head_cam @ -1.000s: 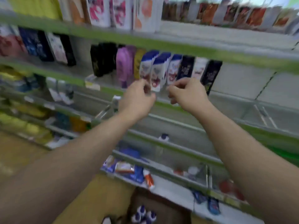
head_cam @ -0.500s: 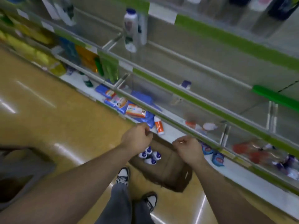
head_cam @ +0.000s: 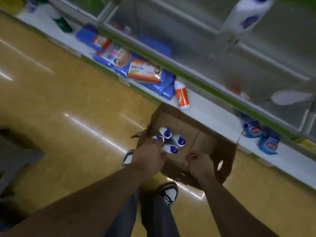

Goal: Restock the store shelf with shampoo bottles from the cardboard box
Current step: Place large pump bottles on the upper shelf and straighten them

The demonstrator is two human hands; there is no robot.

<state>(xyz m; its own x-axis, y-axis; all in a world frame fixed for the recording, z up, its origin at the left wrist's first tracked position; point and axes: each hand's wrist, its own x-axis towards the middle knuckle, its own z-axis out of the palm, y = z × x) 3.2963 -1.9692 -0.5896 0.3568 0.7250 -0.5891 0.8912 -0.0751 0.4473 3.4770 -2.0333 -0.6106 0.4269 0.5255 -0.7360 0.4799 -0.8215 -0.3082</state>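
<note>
Reaching lower than before | left hand (head_cam: pixel 148 159) on shampoo bottles (head_cam: pixel 178 140) in cardboard box (head_cam: pixel 203 142); grip unclear | right hand (head_cam: pixel 200 164) curled, empty

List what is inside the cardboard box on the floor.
Four white bottles with purple caps cluster at the left of the brown cardboard box; the rest shows bare cardboard. The left hand covers part of one bottle, and the right hand hides part of its floor.

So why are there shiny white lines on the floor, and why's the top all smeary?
In the head view, the lines are glare, probably overhead lights bouncing off the glossy floor; also in the head view, the shelves and the white bottle up top are smeared by blur, while the blue-capped bottles in the cardboard box look sharper.
</note>
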